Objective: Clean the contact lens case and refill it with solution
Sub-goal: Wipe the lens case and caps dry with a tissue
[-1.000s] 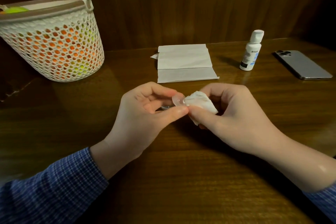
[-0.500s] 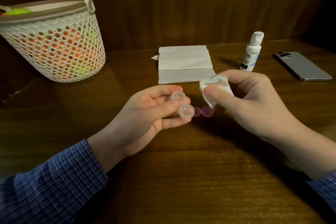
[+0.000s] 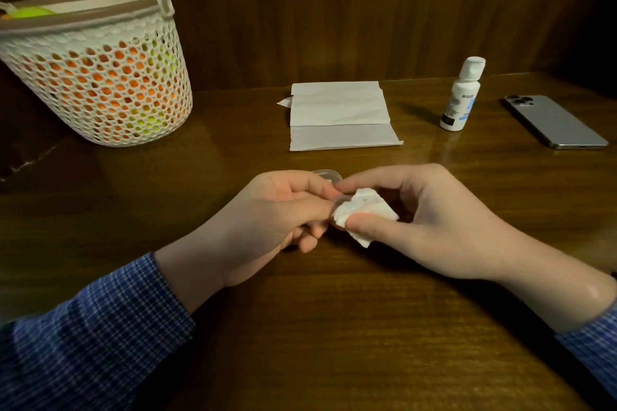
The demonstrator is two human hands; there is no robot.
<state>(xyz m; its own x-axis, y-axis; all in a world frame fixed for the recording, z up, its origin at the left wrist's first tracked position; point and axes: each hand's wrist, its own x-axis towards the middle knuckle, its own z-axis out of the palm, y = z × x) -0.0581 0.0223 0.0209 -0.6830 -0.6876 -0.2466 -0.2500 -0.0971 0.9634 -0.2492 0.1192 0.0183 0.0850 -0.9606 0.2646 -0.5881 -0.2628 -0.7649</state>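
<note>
Nearest me, both forearms come in over the dark wooden table, each in a blue checked sleeve.

My left hand has its fingers curled and pinches the clear contact lens case between thumb and fingertips. Only one rounded edge of the case shows above my knuckles, with a second sliver beside the tissue; the rest is hidden by my fingers, so I cannot tell which well faces up.

My right hand meets the left at the centre of the table. Its thumb and fingers are curled round a crumpled white tissue, which is pressed against the case. The two hands touch at the fingertips.

Farther off, a folded stack of white tissues lies flat near the back of the table, directly beyond my hands. To its right a small white solution bottle stands upright with its cap on. Right of that, a grey phone lies face down.

At the far left stands a white perforated basket holding orange and yellow-green contents, against the wood-panelled wall.
</note>
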